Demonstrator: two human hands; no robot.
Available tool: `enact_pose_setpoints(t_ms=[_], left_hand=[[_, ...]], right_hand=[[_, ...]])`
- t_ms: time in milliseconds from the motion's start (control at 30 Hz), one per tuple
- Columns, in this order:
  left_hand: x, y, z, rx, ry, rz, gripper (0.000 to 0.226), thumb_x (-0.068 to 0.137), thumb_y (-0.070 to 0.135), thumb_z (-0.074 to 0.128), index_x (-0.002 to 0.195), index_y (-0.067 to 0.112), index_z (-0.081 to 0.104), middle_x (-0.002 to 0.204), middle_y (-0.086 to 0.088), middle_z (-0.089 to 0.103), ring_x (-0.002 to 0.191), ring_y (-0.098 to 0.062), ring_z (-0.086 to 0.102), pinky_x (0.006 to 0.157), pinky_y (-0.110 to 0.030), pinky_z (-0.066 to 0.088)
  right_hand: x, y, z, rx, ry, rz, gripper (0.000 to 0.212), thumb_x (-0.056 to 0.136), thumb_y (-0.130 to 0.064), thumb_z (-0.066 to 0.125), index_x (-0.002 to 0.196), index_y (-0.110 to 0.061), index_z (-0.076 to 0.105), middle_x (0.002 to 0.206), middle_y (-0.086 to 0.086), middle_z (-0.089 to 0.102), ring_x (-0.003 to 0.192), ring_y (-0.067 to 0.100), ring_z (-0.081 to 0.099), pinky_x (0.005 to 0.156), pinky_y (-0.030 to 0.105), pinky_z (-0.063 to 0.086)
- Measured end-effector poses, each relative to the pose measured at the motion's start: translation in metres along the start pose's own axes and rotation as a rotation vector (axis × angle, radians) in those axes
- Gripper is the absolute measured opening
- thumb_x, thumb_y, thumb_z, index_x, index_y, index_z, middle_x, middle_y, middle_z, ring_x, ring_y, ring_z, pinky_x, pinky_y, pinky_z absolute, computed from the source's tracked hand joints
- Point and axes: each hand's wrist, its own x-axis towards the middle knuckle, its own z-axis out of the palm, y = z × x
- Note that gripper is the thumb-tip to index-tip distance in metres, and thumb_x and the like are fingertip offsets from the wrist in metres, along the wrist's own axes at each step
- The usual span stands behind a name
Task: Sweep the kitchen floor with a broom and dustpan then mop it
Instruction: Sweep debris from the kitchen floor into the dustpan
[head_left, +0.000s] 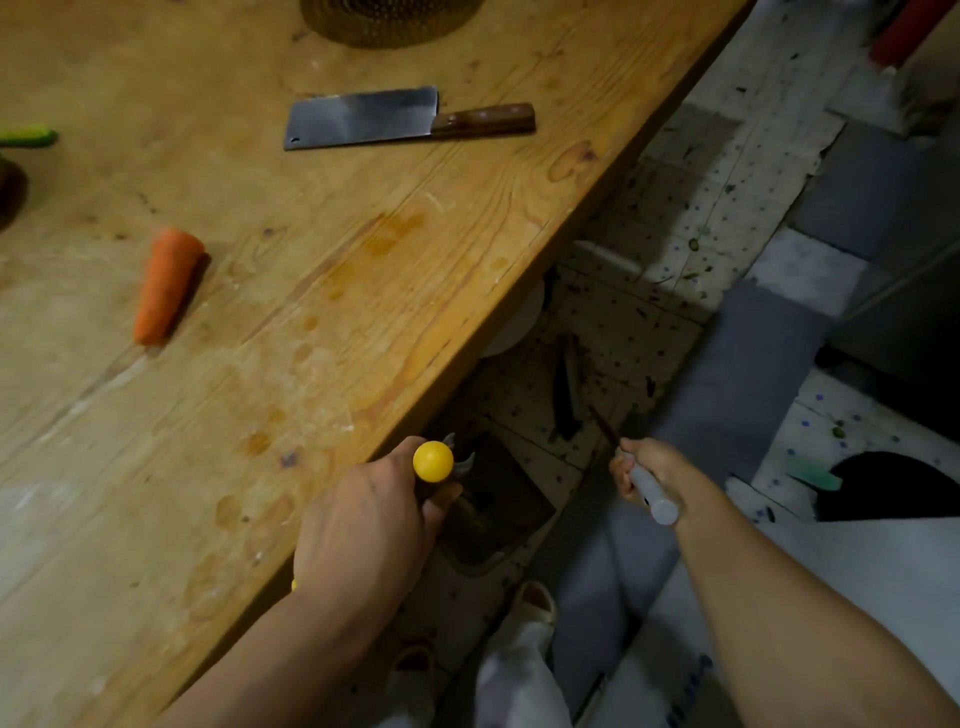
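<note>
Nearest the camera, two bare forearms reach forward over pale trousers and a sandalled foot. The left hand is curled round a handle topped by a yellow knob, at the table's edge; its thumb lies on the far side of the handle. Straight below it the dustpan sits on the floor, dark and square, partly under the table. The right hand is wrapped round a grey handle, whose blunt end points back toward the wrist. From its fingers a thin dark shaft runs forward and down toward the floor; its lower end is lost in shadow, so the broom head cannot be made out for certain. A dark long shape lies on the tiles just past the dustpan.

The floor is pale tile speckled with dark bits and small green scraps. A grey mat lies to the right, with a black object beyond the right wrist.

The wooden table fills the left side. On it a carrot piece lies near the left, a cleaver with a wooden handle lies farther off, and a woven round thing sits at the top edge. A green vegetable shows at the far left.
</note>
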Motion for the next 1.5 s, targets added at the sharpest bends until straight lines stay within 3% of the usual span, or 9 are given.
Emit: enact_pose_setpoints(t_ms=[200,367,533,667,867,1100,1233,1367,1500], left_hand=[[0.01,0.019,-0.004,-0.031,0.025,-0.006,0.025,0.088,0.051,0.051,0.108,0.037,0.046,0.061,0.012,0.045,0.055,-0.008,0.047,0.039,-0.019,0.026],[0.01,0.012,-0.012,-0.05,0.012,0.02,0.023,0.089,0.05,0.051,0.104,0.034,0.046,0.061,0.011,0.046,0.054,-0.009,0.049,0.04,-0.022,0.028],[0.011,0.0,-0.016,-0.053,-0.023,0.09,0.027,0.089,0.05,0.052,0.11,0.035,0.046,0.074,0.006,0.058,0.066,-0.017,0.059,0.048,-0.028,0.044],[0.014,-0.002,-0.017,-0.015,-0.019,0.114,0.026,0.089,0.05,0.052,0.111,0.036,0.045,0.072,0.007,0.055,0.066,-0.018,0.059,0.044,-0.025,0.039],[0.029,0.008,-0.01,0.008,-0.03,0.118,0.028,0.09,0.053,0.048,0.113,0.038,0.044,0.067,0.01,0.053,0.058,-0.01,0.055,0.042,-0.024,0.04],[0.057,0.033,0.005,0.006,-0.052,0.085,0.03,0.089,0.05,0.051,0.116,0.039,0.042,0.075,0.01,0.059,0.065,-0.009,0.057,0.05,-0.027,0.049],[0.064,0.041,0.005,0.024,-0.026,0.085,0.031,0.089,0.054,0.048,0.115,0.039,0.042,0.068,0.012,0.053,0.06,-0.008,0.053,0.044,-0.021,0.038],[0.066,0.043,0.0,0.01,-0.027,0.044,0.03,0.088,0.053,0.051,0.114,0.039,0.043,0.075,0.011,0.056,0.066,-0.012,0.056,0.049,-0.025,0.046],[0.064,0.045,-0.006,0.016,-0.019,0.025,0.026,0.088,0.054,0.05,0.108,0.039,0.041,0.073,0.013,0.052,0.066,-0.011,0.056,0.05,-0.025,0.047]], right_hand=[[-0.012,-0.016,-0.008,-0.109,0.015,-0.032,0.034,0.103,-0.024,0.033,0.071,-0.014,0.035,0.034,-0.001,0.038,0.021,0.006,0.032,0.027,0.008,0.026],[-0.03,-0.009,0.006,-0.068,-0.047,0.024,0.032,0.103,-0.024,0.033,0.072,-0.014,0.035,0.035,-0.002,0.038,0.022,0.006,0.033,0.027,0.009,0.028],[-0.044,0.007,0.003,-0.001,-0.068,0.1,0.031,0.102,-0.023,0.035,0.073,-0.012,0.038,0.037,-0.001,0.041,0.024,0.005,0.039,0.027,0.009,0.03],[-0.043,0.026,-0.007,0.002,-0.044,0.135,0.031,0.101,-0.023,0.037,0.073,-0.011,0.041,0.039,0.0,0.043,0.025,0.006,0.04,0.028,0.009,0.03],[0.009,0.042,0.006,-0.099,0.175,-0.066,0.036,0.1,-0.021,0.042,0.065,-0.012,0.04,0.042,0.003,0.039,0.023,0.01,0.035,0.029,0.01,0.028],[0.039,-0.024,-0.005,-0.183,0.229,-0.131,0.029,0.098,-0.024,0.047,0.073,-0.009,0.047,0.056,0.007,0.043,0.039,0.016,0.039,0.033,0.02,0.033],[0.015,-0.045,-0.007,-0.06,0.103,-0.105,0.029,0.101,-0.023,0.042,0.074,-0.012,0.043,0.05,0.003,0.042,0.028,0.01,0.038,0.031,0.014,0.032],[-0.011,-0.059,-0.006,0.279,-0.138,0.01,0.031,0.103,-0.023,0.033,0.073,-0.014,0.036,0.04,-0.002,0.039,0.024,0.005,0.036,0.029,0.007,0.028],[-0.011,-0.067,0.0,0.382,-0.282,0.108,0.033,0.103,-0.023,0.03,0.071,-0.014,0.036,0.04,-0.002,0.039,0.024,0.004,0.038,0.029,0.008,0.03]])
